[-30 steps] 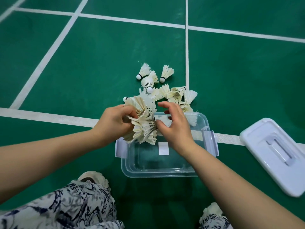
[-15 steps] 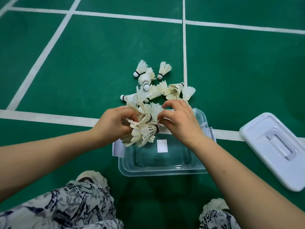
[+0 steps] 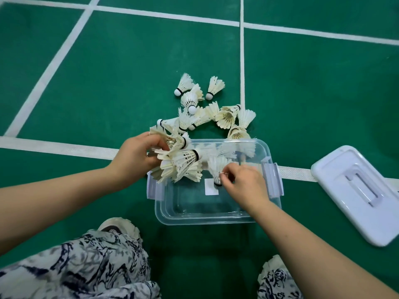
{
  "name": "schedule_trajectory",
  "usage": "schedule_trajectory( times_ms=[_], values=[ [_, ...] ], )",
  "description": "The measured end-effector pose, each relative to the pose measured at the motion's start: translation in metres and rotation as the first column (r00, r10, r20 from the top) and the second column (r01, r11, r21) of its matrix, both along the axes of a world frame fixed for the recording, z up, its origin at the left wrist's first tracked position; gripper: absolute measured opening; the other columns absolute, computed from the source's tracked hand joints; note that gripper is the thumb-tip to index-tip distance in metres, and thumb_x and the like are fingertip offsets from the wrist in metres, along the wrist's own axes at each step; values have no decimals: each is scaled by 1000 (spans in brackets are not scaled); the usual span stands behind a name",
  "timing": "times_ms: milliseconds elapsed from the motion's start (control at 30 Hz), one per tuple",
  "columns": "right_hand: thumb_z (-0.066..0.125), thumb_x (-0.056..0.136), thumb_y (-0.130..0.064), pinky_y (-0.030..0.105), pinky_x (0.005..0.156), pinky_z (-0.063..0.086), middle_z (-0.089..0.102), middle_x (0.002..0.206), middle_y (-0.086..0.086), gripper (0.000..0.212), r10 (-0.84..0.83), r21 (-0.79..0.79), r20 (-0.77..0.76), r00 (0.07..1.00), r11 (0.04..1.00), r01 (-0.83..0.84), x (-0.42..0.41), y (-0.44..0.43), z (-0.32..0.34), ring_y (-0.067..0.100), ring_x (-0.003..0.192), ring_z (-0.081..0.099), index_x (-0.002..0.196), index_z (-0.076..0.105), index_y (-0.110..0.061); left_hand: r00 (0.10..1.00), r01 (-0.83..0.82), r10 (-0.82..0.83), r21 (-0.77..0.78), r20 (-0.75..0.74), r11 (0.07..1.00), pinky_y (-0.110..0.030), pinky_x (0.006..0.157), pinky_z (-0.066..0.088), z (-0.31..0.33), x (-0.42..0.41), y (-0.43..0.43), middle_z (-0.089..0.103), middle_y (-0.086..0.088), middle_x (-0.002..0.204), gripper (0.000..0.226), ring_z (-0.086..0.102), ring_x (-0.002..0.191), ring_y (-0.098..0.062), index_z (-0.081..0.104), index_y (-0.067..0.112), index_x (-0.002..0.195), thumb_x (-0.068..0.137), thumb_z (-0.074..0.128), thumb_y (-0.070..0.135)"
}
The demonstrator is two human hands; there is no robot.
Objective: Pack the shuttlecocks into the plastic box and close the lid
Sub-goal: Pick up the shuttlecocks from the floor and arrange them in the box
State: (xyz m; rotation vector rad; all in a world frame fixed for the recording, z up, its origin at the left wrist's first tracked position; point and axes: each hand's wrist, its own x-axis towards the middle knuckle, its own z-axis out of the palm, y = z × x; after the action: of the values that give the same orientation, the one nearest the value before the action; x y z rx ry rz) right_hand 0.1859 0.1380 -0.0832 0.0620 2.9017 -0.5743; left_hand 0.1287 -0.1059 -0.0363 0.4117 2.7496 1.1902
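Observation:
A clear plastic box (image 3: 216, 220) stands open on the green court floor in front of me. My left hand (image 3: 135, 157) grips a bunch of several white feather shuttlecocks (image 3: 180, 165) over the box's left rim. My right hand (image 3: 244, 185) is inside the box and pinches a single shuttlecock (image 3: 217, 168) with its cork pointing down near the box floor. Several loose shuttlecocks (image 3: 224, 117) lie in a pile on the floor just beyond the box. The white lid (image 3: 358, 190) lies on the floor to the right.
White court lines (image 3: 64, 147) cross the green floor; one runs under the box. My patterned trouser leg (image 3: 75, 268) and shoes (image 3: 117, 228) fill the bottom of the view, close to the box's near edge.
My right hand has left the bunch and gone down into the box with one shuttlecock. My left hand still holds the bunch, now a little farther left.

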Motion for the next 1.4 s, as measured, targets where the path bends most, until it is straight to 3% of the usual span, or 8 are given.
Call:
schedule_trajectory(
  times_ms=[133, 333, 433, 600, 867, 1000, 1200, 1400],
  values=[
    [48, 89, -35, 30, 62, 41, 69, 82, 5, 19, -197, -74, 111, 974, 976, 206, -1, -9, -11, 29, 79, 61, 82, 59, -21, 1000, 15, -15, -14, 10, 1000, -3, 69, 36, -4, 1, -3, 53, 23, 83, 41, 50, 74, 20, 64, 27, 74, 65, 65, -13],
    [57, 88, -28, 26, 66, 40, 62, 77, 0, 17, -567, -402, 375, 733, 613, 680, -26, -18, -24, 19, 74, 54, 80, 68, -18, 999, 43, -42, -26, 28, 999, -2, 67, 35, -1, 0, -2, 52, 25, 84, 36, 49, 74, 18, 55, 34, 88, 59, 55, 12],
    [58, 88, -28, 25, 69, 41, 64, 78, 1, 18, -541, -420, 437, 718, 583, 695, -29, -29, -38, 20, 78, 56, 76, 68, -19, 999, 32, -31, -27, 40, 999, -1, 67, 35, -6, -2, -7, 57, 28, 77, 41, 49, 75, 17, 55, 33, 89, 62, 60, 2],
    [57, 90, -31, 26, 84, 45, 69, 113, 1, 25, -387, -335, 492, 780, 742, 580, -31, -39, -56, 23, 107, 59, 104, 71, -17, 999, 9, -8, -44, 42, 999, -1, 66, 35, -10, -5, -9, 57, 27, 77, 49, 50, 75, 17, 56, 33, 88, 64, 65, -8],
    [56, 90, -35, 32, 85, 48, 69, 110, 4, 28, -287, -319, 445, 848, 834, 450, -34, -31, -49, 23, 103, 60, 109, 67, -19, 997, 17, -13, -52, 72, 999, -1, 67, 36, -13, -6, -9, 55, 20, 88, 31, 51, 75, 12, 68, 16, 82, 67, 66, -11],
    [59, 86, -38, 27, 74, 43, 65, 109, -1, 37, -314, -319, 421, 851, 827, 463, -29, -28, -46, 21, 98, 59, 118, 58, -21, 994, 19, -14, -52, 107, 998, -3, 66, 37, -12, -3, -7, 61, 2, 93, 28, 55, 76, -7, 68, 16, 83, 69, 67, -8],
    [62, 85, -25, 28, 77, 44, 54, 92, -7, 23, -143, -481, -32, 989, 870, 110, -23, -37, 4, 12, 84, 53, 108, 60, -22, 993, 30, -25, -46, 115, 998, -1, 66, 37, -3, 1, 0, 60, -2, 97, 26, 52, 71, 6, 68, 14, 84, 69, 64, -8],
    [56, 71, -18, 39, 93, 45, 58, 114, 3, 47, 269, -231, -351, 897, 903, -362, -19, -49, 34, 24, 107, 52, 118, 51, -21, 991, 40, -38, -7, 129, 999, -2, 61, 38, 5, 4, 10, 61, -8, 97, 29, 54, 60, 11, 62, 20, 78, 70, 64, -8]
  ],
)
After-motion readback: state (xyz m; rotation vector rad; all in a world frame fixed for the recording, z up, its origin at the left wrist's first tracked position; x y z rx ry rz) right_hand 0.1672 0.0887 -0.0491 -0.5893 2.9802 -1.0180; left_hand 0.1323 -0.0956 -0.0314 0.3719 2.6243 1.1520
